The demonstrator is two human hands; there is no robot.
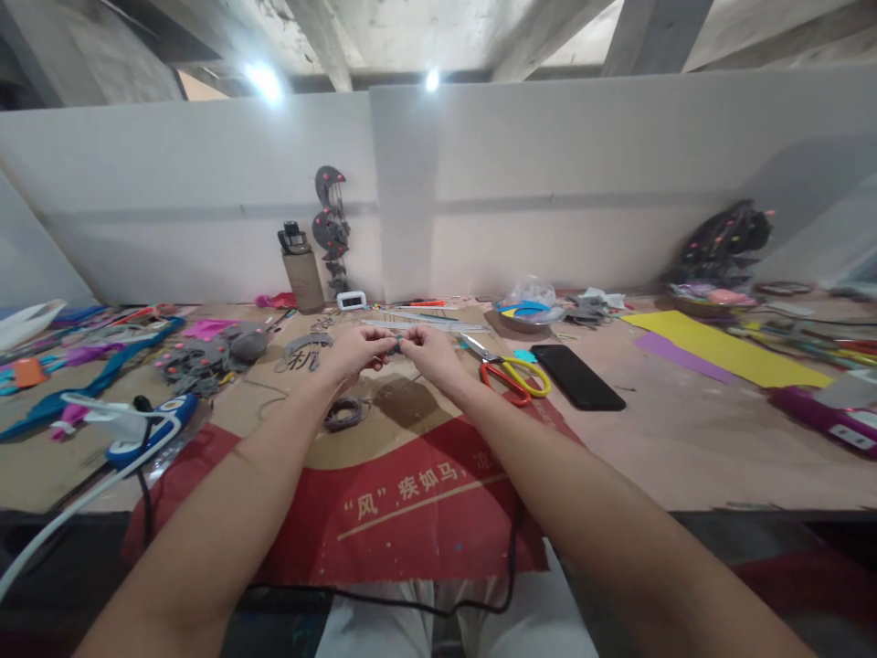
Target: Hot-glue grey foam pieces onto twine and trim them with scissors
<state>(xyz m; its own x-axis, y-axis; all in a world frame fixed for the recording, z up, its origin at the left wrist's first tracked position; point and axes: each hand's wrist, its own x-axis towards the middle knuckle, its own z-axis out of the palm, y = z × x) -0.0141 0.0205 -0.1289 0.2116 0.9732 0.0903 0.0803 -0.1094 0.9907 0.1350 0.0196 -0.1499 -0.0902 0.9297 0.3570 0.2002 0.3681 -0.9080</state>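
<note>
My left hand (361, 353) and my right hand (430, 353) meet fingertip to fingertip above the cardboard sheet. Pinched between them is a tiny dark greenish piece (396, 344), too small to name. Both hands have their fingers closed on it. Just below my left hand lies a coil of grey cord (343, 414). A cut grey strip (308, 347) rests to the left of that hand. Scissors (515, 378) with red and yellow handles lie right of my right hand, their blades pointing toward it.
A black phone (577, 376) lies beyond the scissors. At the back stand a bottle (302, 270), a small white clock-like device (352, 301) and a bowl (527, 315). A power strip (152, 431) with cables sits left. Yellow sheet (726, 347) lies right.
</note>
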